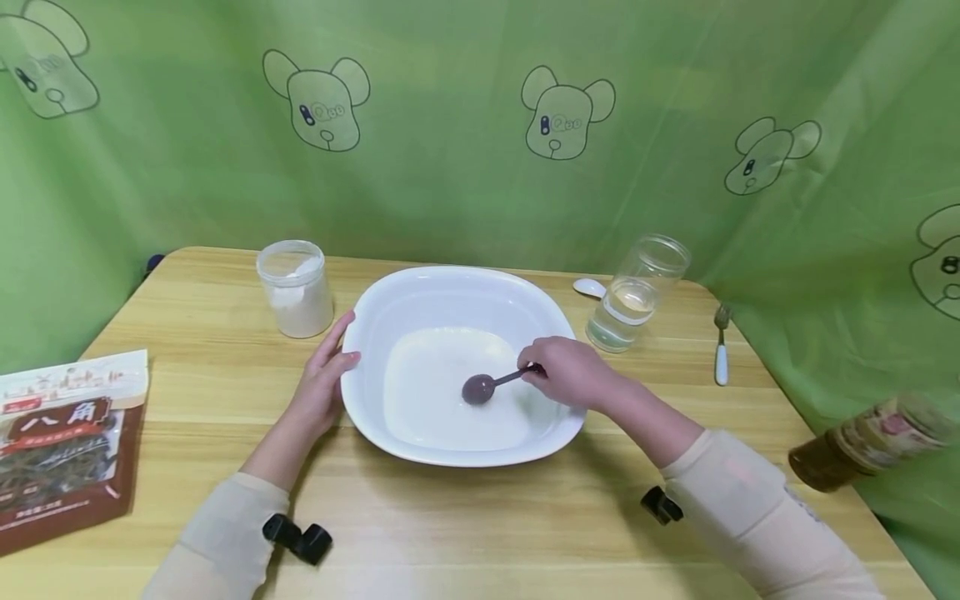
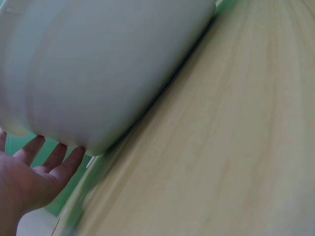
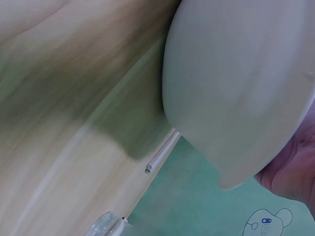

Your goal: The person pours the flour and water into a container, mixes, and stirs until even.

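A white oval basin (image 1: 450,285) stands on the table, its inner floor covered by a pale white layer. My left hand (image 1: 324,379) is at its left side, thumb near the rim. In the left wrist view, the spread fingers of that hand (image 2: 42,172) touch the basin's outer wall (image 2: 103,64) with their tips. Over the basin, my right hand (image 1: 562,371) grips a dark brown spoon (image 1: 478,389) by its handle, the bowl down at the white layer. The basin wall hides the spoon in the right wrist view, where only part of the hand (image 3: 293,169) shows past the rim.
Behind the basin's left side stands a clear jar (image 1: 298,304) of white powder. To the right are a glass of water (image 1: 626,308), a white spoon (image 1: 589,287), a fork (image 1: 722,354) and a tilted-looking brown bottle (image 1: 855,446). A star anise bag (image 1: 67,450) lies far left.
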